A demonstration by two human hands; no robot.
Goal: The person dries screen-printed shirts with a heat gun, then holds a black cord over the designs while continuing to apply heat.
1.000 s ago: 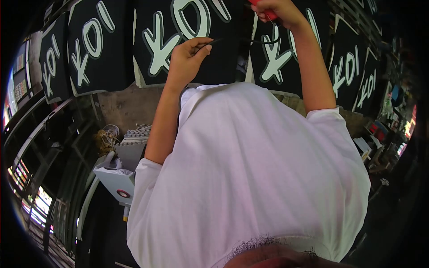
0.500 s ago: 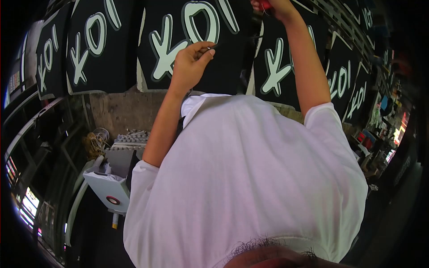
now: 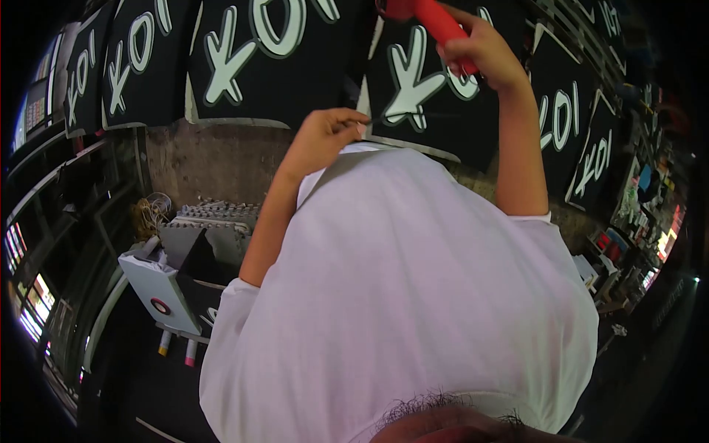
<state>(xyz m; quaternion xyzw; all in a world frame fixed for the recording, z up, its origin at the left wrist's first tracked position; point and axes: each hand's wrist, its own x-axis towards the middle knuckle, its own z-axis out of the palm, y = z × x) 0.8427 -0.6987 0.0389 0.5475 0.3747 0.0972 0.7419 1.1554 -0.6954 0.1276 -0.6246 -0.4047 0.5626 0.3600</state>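
Observation:
My left hand [image 3: 325,140] is closed in a pinch on a thin dark strip [image 3: 378,119] pointing right, at the lower left edge of a black sign panel [image 3: 465,140] with large pale raised letters. Above the same panel, my right hand [image 3: 484,52] grips the thick red handle of a red handheld tool [image 3: 443,28]. The top end of that tool runs out of view. The tool and my right hand cover part of the panel's lettering.
More black lettered panels [image 3: 295,88] stand in a row on both sides. Below left are a white box [image 3: 159,292] with a red ring mark, stacked grey knobbly pieces [image 3: 214,214] and coiled wire [image 3: 153,212]. Cluttered shelves [image 3: 620,251] line the right.
The view has shifted right along the panels. My left hand has moved from the middle panel to the one on its right, and the red tool has come lower into view.

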